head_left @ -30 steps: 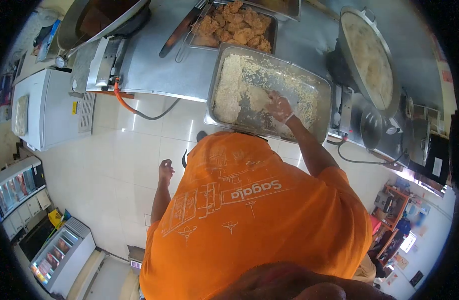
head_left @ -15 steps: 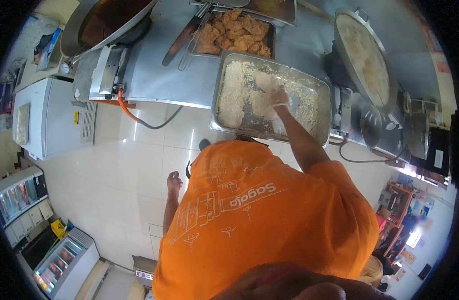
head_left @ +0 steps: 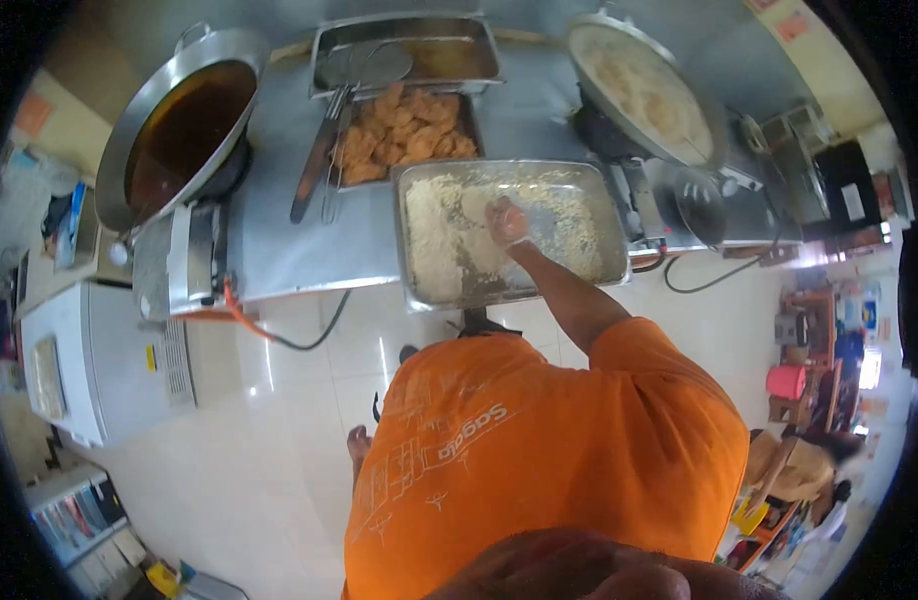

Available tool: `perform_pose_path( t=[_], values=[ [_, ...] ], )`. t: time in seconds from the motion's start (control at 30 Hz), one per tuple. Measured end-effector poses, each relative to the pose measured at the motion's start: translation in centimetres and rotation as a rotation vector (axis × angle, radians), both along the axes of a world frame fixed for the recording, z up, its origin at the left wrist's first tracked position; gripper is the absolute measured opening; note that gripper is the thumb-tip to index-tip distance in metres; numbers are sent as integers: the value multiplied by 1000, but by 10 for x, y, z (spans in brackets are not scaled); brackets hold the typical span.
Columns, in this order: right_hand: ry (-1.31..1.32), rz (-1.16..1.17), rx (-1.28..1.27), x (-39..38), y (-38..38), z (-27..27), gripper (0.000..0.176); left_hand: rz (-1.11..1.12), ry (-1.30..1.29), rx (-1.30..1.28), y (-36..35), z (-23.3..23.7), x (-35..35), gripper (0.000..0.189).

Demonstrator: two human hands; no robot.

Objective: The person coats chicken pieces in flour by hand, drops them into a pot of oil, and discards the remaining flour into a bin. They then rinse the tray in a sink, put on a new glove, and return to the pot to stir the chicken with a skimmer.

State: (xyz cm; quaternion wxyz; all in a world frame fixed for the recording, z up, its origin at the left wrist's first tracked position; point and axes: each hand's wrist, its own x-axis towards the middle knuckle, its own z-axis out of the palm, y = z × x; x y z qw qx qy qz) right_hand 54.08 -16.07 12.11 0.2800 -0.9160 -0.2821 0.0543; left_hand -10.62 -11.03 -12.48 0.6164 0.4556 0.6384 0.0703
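A rectangular metal tray (head_left: 617, 238) at the counter's front edge holds pale, crumbly breading flour (head_left: 436, 245). My right hand (head_left: 506, 220), seemingly in a thin clear glove, is down in the flour near the tray's middle. Its fingers are bunched against pale, flour-coated matter, and what they grip is hidden. Low at my left side hangs my left hand (head_left: 359, 442), its fingers curled in with nothing visible in them. Behind the flour tray, golden fried chicken pieces (head_left: 404, 130) fill a smaller tray.
A wok of dark oil (head_left: 184, 150) stands at left, and a wok of foaming oil (head_left: 644, 95) at right. A long-handled tool (head_left: 314, 170) lies beside the chicken. Behind is a shallow metal pan (head_left: 449, 62). An orange gas hose (head_left: 241, 315) hangs below the counter.
The view has tilted up and turned, showing more of both woks. My right hand stays in the flour, its fingers now more visible. My left hand has dropped back closer to my body.
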Motion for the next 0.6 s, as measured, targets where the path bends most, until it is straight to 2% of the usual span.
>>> perform_pose_path(
  t=[0.03,0.07,0.13,0.23,0.4,0.47,0.53,0.6],
  values=[
    [4,71,18,1,-2,19,36,-29,44,2,5,18,6,28],
    [-125,170,45,6,-7,31,35,-55,93,2,6,36,10,28],
    [-381,371,90,19,-25,55,34,-127,144,0,19,41,12,28],
    [-385,439,42,30,-50,123,31,-112,120,-71,42,53,18,25],
    [-409,447,-44,50,-93,275,30,-28,76,-129,83,89,50,20],
    [-295,369,-15,71,-110,318,30,-34,73,-95,93,108,73,19],
    [-535,349,-10,98,-129,353,28,-61,73,-53,93,128,101,18],
    [-460,310,-67,141,-151,385,30,-82,68,-7,86,142,127,17]
  ],
)
